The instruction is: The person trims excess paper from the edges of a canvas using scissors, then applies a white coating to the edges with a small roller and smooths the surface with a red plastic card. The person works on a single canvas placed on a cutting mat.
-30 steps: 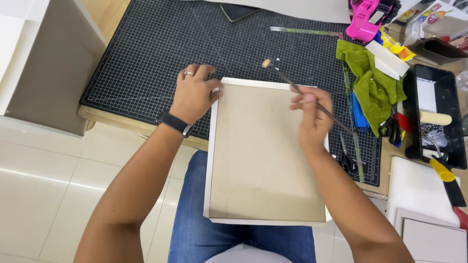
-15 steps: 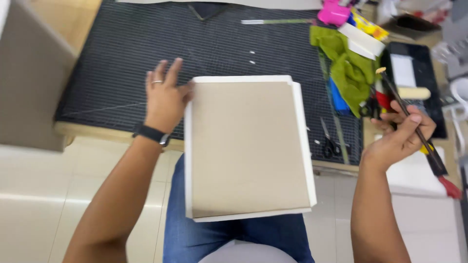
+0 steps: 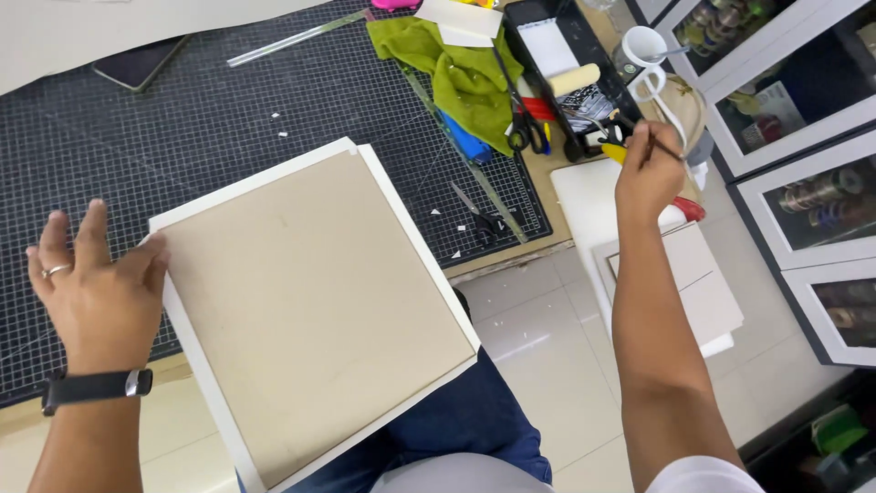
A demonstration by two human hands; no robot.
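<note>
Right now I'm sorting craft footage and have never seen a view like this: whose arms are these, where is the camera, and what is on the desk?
The camera sits on the person's head and looks down, so both arms are the wearer's own. The left hand, with a ring and a black wristband, rests flat at the edge of a beige board with a white border, which lies partly on a black gridded cutting mat and partly over the lap. The right hand keeps a closed grip on a thin brush, reaching towards a black tray holding a small paint roller. Nearby lie a green cloth, scissors and a white mug.
</note>
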